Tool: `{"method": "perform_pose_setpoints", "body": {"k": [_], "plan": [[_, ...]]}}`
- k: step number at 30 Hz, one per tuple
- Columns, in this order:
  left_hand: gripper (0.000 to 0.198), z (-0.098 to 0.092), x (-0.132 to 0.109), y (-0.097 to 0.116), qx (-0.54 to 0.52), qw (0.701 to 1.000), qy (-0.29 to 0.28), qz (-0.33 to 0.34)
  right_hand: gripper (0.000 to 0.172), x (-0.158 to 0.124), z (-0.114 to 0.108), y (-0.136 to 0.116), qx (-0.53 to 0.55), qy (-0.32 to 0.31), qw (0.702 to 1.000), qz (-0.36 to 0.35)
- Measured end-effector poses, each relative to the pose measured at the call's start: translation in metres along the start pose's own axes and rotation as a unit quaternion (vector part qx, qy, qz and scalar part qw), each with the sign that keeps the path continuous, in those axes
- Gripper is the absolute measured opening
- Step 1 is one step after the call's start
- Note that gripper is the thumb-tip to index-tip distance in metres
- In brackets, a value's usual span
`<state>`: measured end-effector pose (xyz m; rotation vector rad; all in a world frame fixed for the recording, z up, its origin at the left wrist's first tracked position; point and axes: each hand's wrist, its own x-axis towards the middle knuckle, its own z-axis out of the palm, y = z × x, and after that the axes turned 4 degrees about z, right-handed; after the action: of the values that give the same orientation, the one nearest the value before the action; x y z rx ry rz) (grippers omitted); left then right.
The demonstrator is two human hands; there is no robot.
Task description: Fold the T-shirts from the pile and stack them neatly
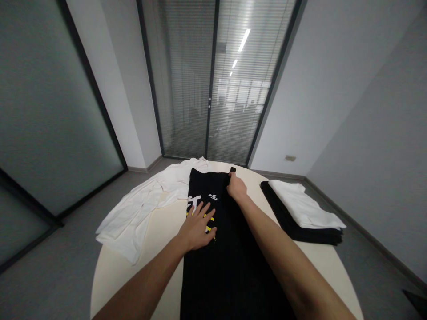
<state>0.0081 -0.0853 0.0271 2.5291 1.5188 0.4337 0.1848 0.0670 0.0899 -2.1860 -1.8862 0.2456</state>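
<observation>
A black T-shirt [230, 262] with white and yellow print lies folded lengthwise down the middle of a round cream table [156, 240]. My left hand [197, 226] rests flat on the printed part, fingers spread. Farther away, my right hand [236, 186] pinches the shirt's far right corner near the table's far edge.
Loose white garments [140, 209] sprawl over the table's left side. On the right sits a folded white garment [305, 206] on top of folded black ones [300, 231]. Glass doors with blinds stand beyond the table; grey floor surrounds it.
</observation>
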Motion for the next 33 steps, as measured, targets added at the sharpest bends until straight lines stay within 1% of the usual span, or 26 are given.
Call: {"method": "perform_pose_setpoints", "body": {"k": [2,5,7,8,10,12,14,16,18,20,22,24,25,27,28,30,32,33], "plan": [[0.064,0.001,0.0,-0.001,-0.003,1.0,0.004,0.003,0.055,-0.007,0.005,-0.012,0.0,-0.004,0.999,-0.053],[0.063,0.001,-0.001,-0.001,-0.008,1.0,0.015,0.006,0.061,-0.014,0.016,-0.022,-0.007,-0.033,0.988,-0.148],[0.063,0.001,-0.002,-0.001,-0.006,1.0,0.023,0.003,0.067,-0.018,0.021,-0.024,-0.026,-0.05,0.983,-0.173],[0.063,0.001,-0.002,-0.001,-0.003,1.0,0.027,0.0,0.069,-0.02,0.023,-0.023,-0.037,-0.051,0.984,-0.166],[0.063,0.001,-0.003,0.001,0.004,0.999,0.036,-0.007,0.067,-0.026,0.022,-0.022,-0.061,-0.043,0.989,-0.125],[0.062,0.002,-0.003,0.003,0.013,0.999,0.047,-0.016,0.058,-0.03,0.018,-0.019,-0.083,-0.06,0.992,-0.078],[0.06,0.003,-0.004,0.005,0.019,0.998,0.058,-0.019,0.045,-0.031,0.014,-0.016,-0.079,-0.09,0.991,-0.053],[0.058,0.005,-0.004,0.006,0.021,0.998,0.066,-0.015,0.03,-0.03,0.011,-0.014,-0.047,-0.104,0.992,-0.055],[0.057,0.007,-0.004,0.008,0.018,0.997,0.071,-0.011,0.021,-0.028,0.011,-0.013,-0.008,-0.098,0.992,-0.078],[0.055,0.007,-0.004,0.009,0.015,0.997,0.081,-0.014,0.02,-0.025,0.012,-0.011,0.019,-0.101,0.99,-0.099],[0.05,0.004,-0.004,0.011,0.008,0.995,0.094,-0.007,0.023,-0.023,0.014,-0.005,0.054,-0.137,0.982,-0.117],[0.044,-0.001,-0.004,0.013,-0.007,0.995,0.1,0.024,0.022,-0.022,0.014,0.005,0.11,-0.196,0.963,-0.151],[0.041,-0.005,-0.004,0.015,-0.017,0.994,0.094,0.056,0.021,-0.022,0.014,0.011,0.142,-0.218,0.949,-0.178],[0.038,-0.012,-0.004,0.02,-0.04,0.987,0.06,0.145,0.023,-0.023,0.013,0.027,0.198,-0.24,0.922,-0.23],[0.037,-0.014,-0.004,0.023,-0.048,0.979,0.038,0.193,0.024,-0.024,0.013,0.035,0.215,-0.247,0.913,-0.245],[0.038,-0.018,-0.005,0.031,-0.051,0.96,0.002,0.274,0.028,-0.026,0.012,0.05,0.241,-0.28,0.894,-0.253],[0.04,-0.019,-0.005,0.042,-0.045,0.947,-0.013,0.317,0.032,-0.03,0.012,0.064,0.264,-0.318,0.873,-0.259],[0.041,-0.018,-0.004,0.048,-0.043,0.942,-0.017,0.331,0.034,-0.033,0.012,0.069,0.271,-0.326,0.864,-0.27]]}}
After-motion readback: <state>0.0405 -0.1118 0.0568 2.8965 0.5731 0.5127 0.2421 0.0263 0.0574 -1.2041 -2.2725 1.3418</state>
